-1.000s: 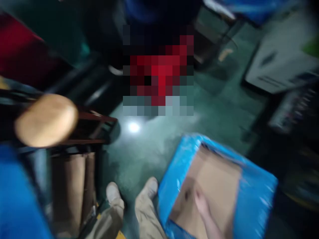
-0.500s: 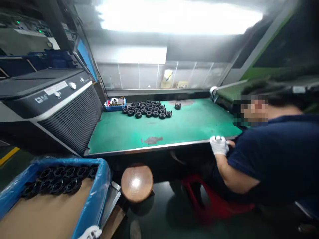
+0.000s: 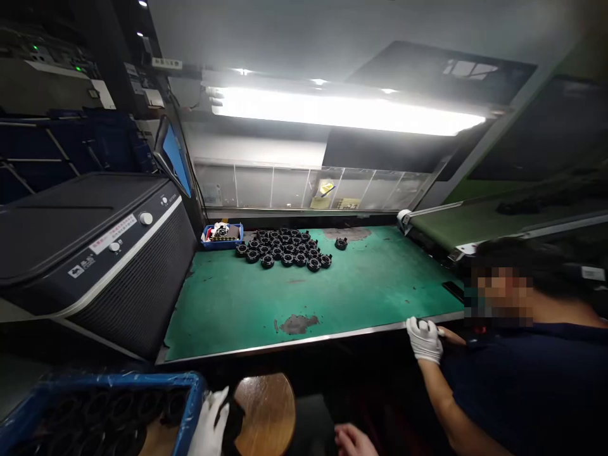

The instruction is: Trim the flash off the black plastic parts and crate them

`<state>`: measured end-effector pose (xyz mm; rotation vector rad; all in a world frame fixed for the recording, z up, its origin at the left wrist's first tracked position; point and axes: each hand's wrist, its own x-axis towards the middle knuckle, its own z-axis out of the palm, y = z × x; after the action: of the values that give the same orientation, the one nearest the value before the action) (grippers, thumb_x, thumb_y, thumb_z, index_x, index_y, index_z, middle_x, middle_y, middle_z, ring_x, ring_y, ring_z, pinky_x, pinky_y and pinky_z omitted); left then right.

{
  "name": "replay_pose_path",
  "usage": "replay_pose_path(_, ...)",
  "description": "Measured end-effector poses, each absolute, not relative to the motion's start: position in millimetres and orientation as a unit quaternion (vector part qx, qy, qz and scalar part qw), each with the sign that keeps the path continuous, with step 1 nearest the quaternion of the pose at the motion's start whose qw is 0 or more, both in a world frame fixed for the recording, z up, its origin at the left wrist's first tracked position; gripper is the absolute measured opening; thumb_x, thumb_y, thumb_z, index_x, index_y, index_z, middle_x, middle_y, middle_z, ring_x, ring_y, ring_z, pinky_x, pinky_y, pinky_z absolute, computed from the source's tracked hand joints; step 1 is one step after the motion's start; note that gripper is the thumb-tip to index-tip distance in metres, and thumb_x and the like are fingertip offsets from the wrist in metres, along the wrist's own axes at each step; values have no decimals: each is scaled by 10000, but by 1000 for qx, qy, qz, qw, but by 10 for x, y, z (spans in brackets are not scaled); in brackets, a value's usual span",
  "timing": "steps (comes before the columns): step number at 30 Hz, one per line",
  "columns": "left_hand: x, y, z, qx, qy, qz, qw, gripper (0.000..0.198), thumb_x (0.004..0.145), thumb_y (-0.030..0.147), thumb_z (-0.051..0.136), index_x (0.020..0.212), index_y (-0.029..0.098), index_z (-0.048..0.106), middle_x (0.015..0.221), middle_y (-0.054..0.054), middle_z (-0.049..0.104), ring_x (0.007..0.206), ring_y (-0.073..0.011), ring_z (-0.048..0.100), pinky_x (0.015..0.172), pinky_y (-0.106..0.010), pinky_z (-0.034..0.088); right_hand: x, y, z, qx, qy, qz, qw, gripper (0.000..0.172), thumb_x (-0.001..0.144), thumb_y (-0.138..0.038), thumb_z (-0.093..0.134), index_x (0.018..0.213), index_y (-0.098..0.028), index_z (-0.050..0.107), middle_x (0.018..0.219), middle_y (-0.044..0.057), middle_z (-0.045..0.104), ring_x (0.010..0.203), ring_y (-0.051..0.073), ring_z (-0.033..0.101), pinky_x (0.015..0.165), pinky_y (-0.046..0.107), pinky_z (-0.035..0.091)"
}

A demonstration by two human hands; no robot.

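Note:
My left hand [image 3: 209,424], in a white glove, is at the lower edge beside the right wall of the blue bin [image 3: 192,405]. Its fingers are closed on a dark black part [image 3: 232,421], whose shape is mostly lost in shadow. My right hand [image 3: 354,440], bare, shows at the bottom centre with its fingers curled together; I see nothing in it. Several black ring-shaped parts [image 3: 123,405] lie in the bin on brown cardboard. A cluster of similar black ring parts [image 3: 285,247] covers the back left of the green bench [image 3: 237,297].
A round wooden stool [image 3: 268,411] stands in front of the bench. One black ring part [image 3: 341,243] sits apart. A small blue tray [image 3: 222,235] and a grey machine [image 3: 118,253] are at left. A co-worker's gloved hand [image 3: 424,339] is at the bench's right edge.
The view has tilted up, so the bench and bin appear lower. My left hand has come up and right, with a black part now in it. My right hand has entered at the bottom.

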<state>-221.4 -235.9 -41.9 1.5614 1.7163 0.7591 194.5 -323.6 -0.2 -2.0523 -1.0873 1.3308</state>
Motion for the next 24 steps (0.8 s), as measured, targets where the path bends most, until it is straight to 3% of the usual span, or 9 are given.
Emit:
replay_pose_path(2, -1997, -1929, -364, 585, 664, 307, 349, 603, 994, 562, 366, 1347, 229, 724, 1432, -105, 670, 1441, -312, 588, 1249, -476, 465, 2084, -2889, 61, -756, -396, 479, 206, 333, 1037, -436, 667, 1227, -162, 669, 1129, 63, 706, 919, 177, 700, 805, 363, 625)
replay_pose_path(5, -1730, -1241, -330, 581, 674, 292, 351, 636, 1021, 542, 319, 1402, 186, 683, 1484, -144, 614, 1458, -309, 566, 1261, -455, 434, 2483, -2052, 172, -757, -432, 447, 201, 334, 1050, -437, 647, 1237, -161, 668, 1118, 60, 712, 915, 175, 705, 806, 363, 625)
replay_pose_path(9, -1425, -389, -352, 592, 680, 256, 349, 550, 1037, 501, 383, 1378, 198, 691, 1438, -155, 615, 1418, -330, 578, 1248, -506, 440, 3097, -584, 320, -760, -499, 371, 187, 349, 1035, -436, 670, 1259, -168, 667, 1201, 78, 701, 1002, 202, 703, 874, 409, 624)
replay_pose_path(12, -1130, 172, -396, 615, 662, 229, 362, 409, 1033, 449, 489, 1311, 240, 705, 1372, -97, 659, 1327, -251, 635, 1225, -432, 477, 3445, 499, 360, -772, -541, 282, 179, 386, 1029, -428, 676, 1327, -186, 646, 1321, 100, 666, 1121, 238, 682, 955, 461, 606)
replay_pose_path(15, -798, 644, -434, 634, 647, 201, 372, 336, 1035, 436, 595, 1269, 214, 688, 1325, -83, 690, 1220, -223, 683, 1126, -449, 555, 3661, 1332, 316, -781, -572, 200, 154, 416, 1028, -428, 674, 1371, -197, 627, 1386, 111, 637, 1186, 260, 661, 1001, 494, 587)
replay_pose_path(19, -517, 1050, -380, 653, 648, 165, 356, 364, 1030, 464, 648, 1262, 184, 677, 1284, -105, 706, 1131, -235, 703, 1010, -476, 601, 3775, 1899, 238, -765, -622, 145, 82, 379, 1032, -425, 669, 1337, -201, 648, 1373, 107, 646, 1186, 254, 660, 1011, 492, 582)
replay_pose_path(24, -478, 1319, -85, 684, 649, 142, 301, 308, 1018, 447, 654, 1215, 215, 705, 1213, -73, 732, 1108, -214, 711, 1053, -437, 586, 3827, 1952, 261, -723, -679, 128, 3, 358, 1029, -421, 676, 1302, -189, 662, 1334, 101, 664, 1158, 246, 670, 994, 480, 589)
